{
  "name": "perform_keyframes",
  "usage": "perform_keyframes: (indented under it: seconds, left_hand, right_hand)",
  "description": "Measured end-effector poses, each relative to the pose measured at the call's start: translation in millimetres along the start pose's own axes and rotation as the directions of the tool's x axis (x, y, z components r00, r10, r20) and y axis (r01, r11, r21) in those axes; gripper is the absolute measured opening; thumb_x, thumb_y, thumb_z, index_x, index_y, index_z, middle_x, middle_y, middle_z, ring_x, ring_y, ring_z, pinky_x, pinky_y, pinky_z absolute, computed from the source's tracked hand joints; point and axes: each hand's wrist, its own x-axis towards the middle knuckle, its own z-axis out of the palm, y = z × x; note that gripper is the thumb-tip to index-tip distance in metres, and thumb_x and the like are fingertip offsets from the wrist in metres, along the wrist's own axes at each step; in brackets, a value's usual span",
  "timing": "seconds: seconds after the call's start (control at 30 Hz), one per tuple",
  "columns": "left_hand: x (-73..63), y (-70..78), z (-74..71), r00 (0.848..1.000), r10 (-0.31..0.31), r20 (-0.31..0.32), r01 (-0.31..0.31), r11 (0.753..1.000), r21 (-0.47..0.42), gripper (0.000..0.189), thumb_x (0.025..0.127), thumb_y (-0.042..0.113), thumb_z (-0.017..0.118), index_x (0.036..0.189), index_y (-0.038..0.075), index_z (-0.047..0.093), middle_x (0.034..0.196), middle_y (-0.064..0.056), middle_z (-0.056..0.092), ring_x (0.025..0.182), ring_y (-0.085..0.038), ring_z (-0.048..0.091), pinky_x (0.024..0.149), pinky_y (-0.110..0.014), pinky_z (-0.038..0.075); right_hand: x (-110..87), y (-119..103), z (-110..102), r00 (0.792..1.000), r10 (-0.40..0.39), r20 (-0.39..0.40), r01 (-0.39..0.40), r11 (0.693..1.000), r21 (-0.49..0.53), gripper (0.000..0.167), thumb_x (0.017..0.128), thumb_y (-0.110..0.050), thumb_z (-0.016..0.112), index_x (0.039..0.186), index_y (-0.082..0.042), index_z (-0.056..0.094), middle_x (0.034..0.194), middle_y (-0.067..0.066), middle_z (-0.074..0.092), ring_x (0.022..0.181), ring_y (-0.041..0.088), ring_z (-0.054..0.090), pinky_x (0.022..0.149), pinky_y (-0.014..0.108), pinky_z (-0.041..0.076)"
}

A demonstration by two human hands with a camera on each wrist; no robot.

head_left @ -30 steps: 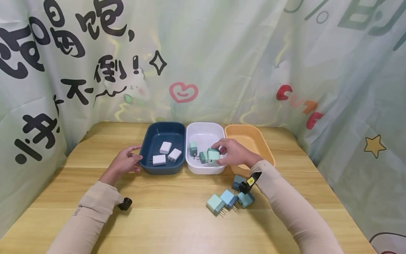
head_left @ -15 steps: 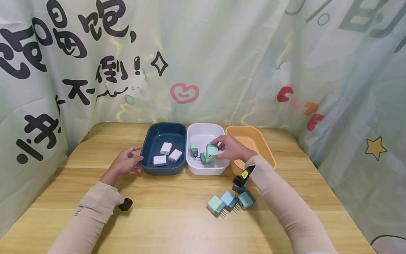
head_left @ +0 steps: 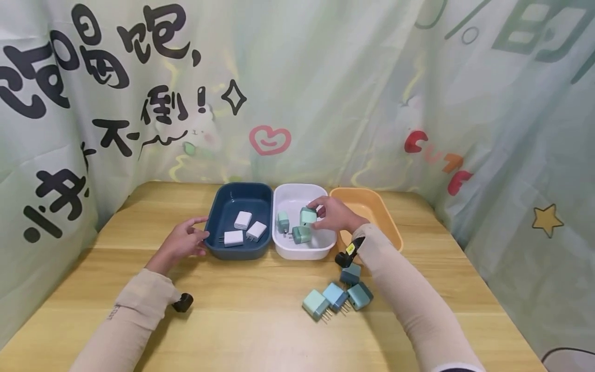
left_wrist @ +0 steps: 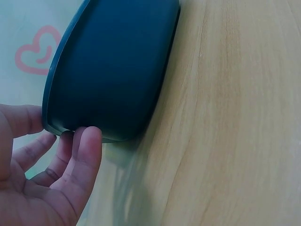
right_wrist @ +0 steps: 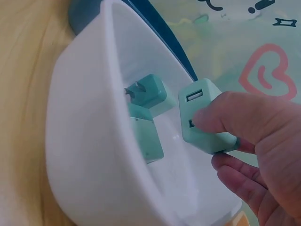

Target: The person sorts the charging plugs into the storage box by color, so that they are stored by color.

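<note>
My right hand (head_left: 337,214) pinches a mint-green charger plug (head_left: 308,216) over the white bin (head_left: 304,253). In the right wrist view, the thumb presses the face of this charger plug (right_wrist: 200,108), beside its USB slots. Two more green charger plugs (head_left: 283,222) lie inside the white bin. At the left, my left hand (head_left: 183,238) holds the near left edge of the dark blue bin (head_left: 237,253), where several white charger plugs (head_left: 233,238) lie. The left wrist view shows the fingertips against the outer wall of the dark blue bin (left_wrist: 108,70), with one digit at its rim.
A yellow-orange bin (head_left: 392,222) adjoins the white one, partly behind my right hand. Several blue and green charger plugs (head_left: 316,304) lie on the wooden table (head_left: 232,330) in front of the bins. A printed curtain (head_left: 325,103) hangs behind the table.
The right hand has lifted the green charger plug slightly away from the one beneath, moving it a little left and back. The left hand stays at the dark blue bin.
</note>
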Motion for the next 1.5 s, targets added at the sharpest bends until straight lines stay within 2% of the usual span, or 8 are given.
perform_keyframes:
  seconds: [0.17, 0.43, 0.73, 0.87, 1.5]
  left_hand:
    - [1.7, -0.3, -0.9, 1.000, 0.012, 0.000, -0.012, 1.000, -0.004, 0.055, 0.100, 0.010, 0.052, 0.150, 0.005, 0.030, 0.110, -0.022, 0.050, 0.076, -0.023, 0.062, 0.067, -0.035, 0.058]
    - [2.9, -1.1, -1.4, 1.000, 0.000, -0.003, 0.000, 1.000, 0.012, 0.055, 0.100, 0.010, 0.052, 0.151, 0.006, 0.031, 0.110, -0.023, 0.050, 0.077, -0.024, 0.062, 0.068, -0.035, 0.058]
    - [3.7, -3.0, -2.3, 1.000, 0.010, 0.006, -0.010, 1.000, -0.005, 0.056, 0.099, 0.011, 0.053, 0.150, 0.006, 0.031, 0.109, -0.022, 0.051, 0.077, -0.023, 0.062, 0.068, -0.035, 0.058]
    - [3.5, -2.4, -2.8, 1.000, 0.006, 0.004, -0.006, 1.000, -0.005, 0.056, 0.099, 0.011, 0.054, 0.150, 0.006, 0.031, 0.109, -0.022, 0.050, 0.076, -0.023, 0.062, 0.068, -0.035, 0.058]
    - [1.8, 1.6, -0.7, 1.000, -0.014, -0.011, 0.014, 1.000, 0.006, 0.057, 0.099, 0.009, 0.054, 0.151, 0.006, 0.031, 0.111, -0.023, 0.049, 0.076, -0.022, 0.062, 0.068, -0.035, 0.058]
  right_hand:
    - [8.4, -1, -2, 1.000, 0.003, -0.009, -0.003, 1.000, 0.004, 0.050, 0.074, -0.012, 0.083, 0.120, -0.003, 0.066, 0.109, 0.009, 0.062, 0.094, 0.024, 0.062, 0.085, 0.034, 0.054]
    - [19.4, 0, -1, 1.000, -0.029, -0.006, 0.029, 0.998, -0.049, 0.050, 0.074, -0.012, 0.084, 0.119, -0.001, 0.066, 0.110, 0.009, 0.064, 0.091, 0.022, 0.063, 0.084, 0.033, 0.053]
    - [27.1, 2, 2, 0.999, 0.049, 0.012, -0.048, 0.998, -0.048, 0.052, 0.075, -0.013, 0.084, 0.122, -0.003, 0.065, 0.113, 0.009, 0.063, 0.095, 0.023, 0.062, 0.085, 0.033, 0.053]
    - [28.3, 1, 2, 0.997, 0.069, 0.018, -0.068, 0.997, -0.040, 0.052, 0.075, -0.013, 0.083, 0.123, -0.003, 0.065, 0.114, 0.009, 0.062, 0.096, 0.024, 0.061, 0.086, 0.034, 0.053]
    - [29.0, 4, 4, 0.997, 0.071, 0.008, -0.071, 0.996, -0.048, 0.052, 0.076, -0.012, 0.083, 0.123, -0.003, 0.064, 0.115, 0.009, 0.062, 0.096, 0.024, 0.061, 0.085, 0.033, 0.053]
